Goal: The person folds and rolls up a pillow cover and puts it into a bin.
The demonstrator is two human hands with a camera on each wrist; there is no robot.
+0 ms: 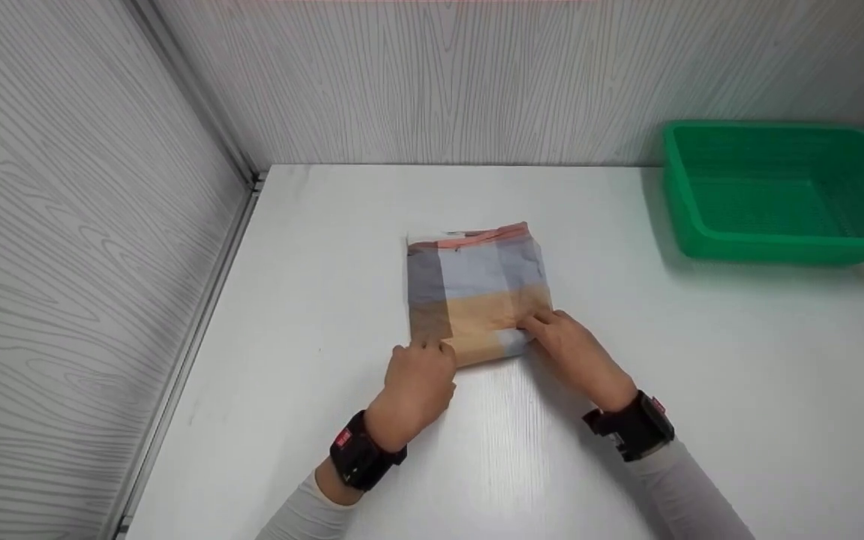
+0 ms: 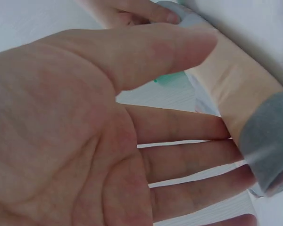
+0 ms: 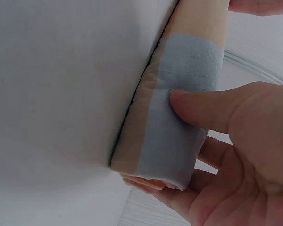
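1. Resting near the middle of the white table [image 1: 702, 360], the folded cloth [image 1: 477, 292] lies flat, with blocks of grey, pale blue and tan and a pink strip along its far edge.
2. Its near edge is rolled up into a thick fold, and both my hands are at that roll.
3. My left hand [image 1: 418, 379] sits at the roll's left end. From the head view its fingers look curled down over the edge.
4. In the left wrist view the left hand [image 2: 108, 141] shows its palm with the fingers [image 2: 188, 162] stretched out straight and a little apart, their tips against the grey end of the cloth [image 2: 245, 103]; the thumb lies along the top of the roll.
5. My right hand [image 1: 571, 349] holds the roll's right end.
6. In the right wrist view the right hand [image 3: 245, 155] pinches the cloth [image 3: 184, 108]: the thumb presses into the pale blue band from above, and fingers show underneath the roll's end.
7. A green plastic basket [image 1: 777, 244] stands at the far right corner of the table, well apart from the cloth.
8. Grey wood-grain walls [image 1: 87, 225] close the table in on the left and at the back.
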